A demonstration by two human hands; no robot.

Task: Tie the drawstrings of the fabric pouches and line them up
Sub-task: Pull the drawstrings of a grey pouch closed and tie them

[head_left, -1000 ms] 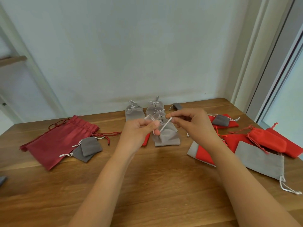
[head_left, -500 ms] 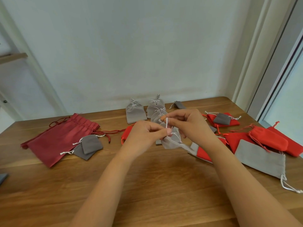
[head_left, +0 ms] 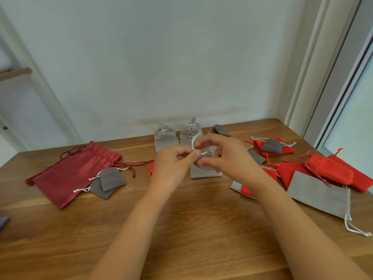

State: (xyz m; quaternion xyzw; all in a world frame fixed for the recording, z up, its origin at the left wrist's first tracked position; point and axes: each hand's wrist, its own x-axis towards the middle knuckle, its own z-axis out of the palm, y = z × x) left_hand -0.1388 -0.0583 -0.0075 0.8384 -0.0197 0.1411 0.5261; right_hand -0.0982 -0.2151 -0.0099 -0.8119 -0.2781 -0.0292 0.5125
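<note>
The person is working on the light grey pouch (head_left: 203,172) near the middle of the counter (head_left: 181,219), a little toward its far edge. Half a second ago the pouch was hanging lifted between the hands; now it is lying flat on the wood again, its gathered neck hidden under the fingers. The left hand (head_left: 173,164) is pinching one white end of the drawstring (head_left: 193,143) between thumb and forefinger. The right hand (head_left: 228,158) is arching over the neck, its fingers curled round a raised loop of the same cord. The taut straight pull seen a second ago is giving way to a loop, so the knot is probably being formed rather than just cinched.

Just behind, toward the far edge, the tied grey pouches (head_left: 165,138) are standing in a short row, which this one will likely be joining. Still waiting untied are the dark red pouch (head_left: 70,174) and small dark grey pouches (head_left: 110,178) toward the left edge. The red pouches (head_left: 331,172) and a flat grey pouch (head_left: 319,195) are also waiting toward the right edge, so much of the task is still remaining.
</note>
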